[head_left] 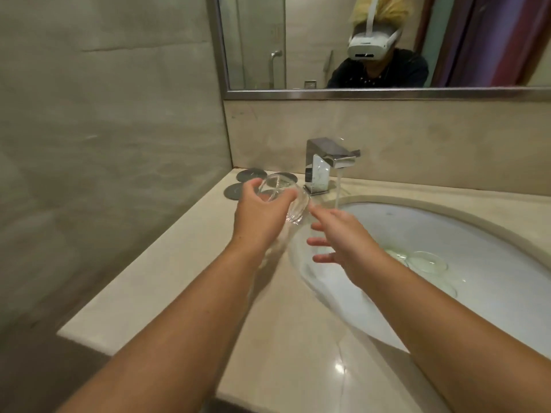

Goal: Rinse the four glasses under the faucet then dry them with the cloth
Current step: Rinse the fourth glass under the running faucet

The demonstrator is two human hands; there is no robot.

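Early days, I judge: at centre the left hand [258,217] grips one glass [293,207] near the running faucet [329,162], the right hand [343,237] spread empty, more glasses [428,262] lower right in the sink [453,225].

No readable text

A faint mark sits on the front of the headset [371,44], reflected in the mirror [387,93] above the faucet [325,165], too blurred to read; the faucet itself shows no legible brand or label.
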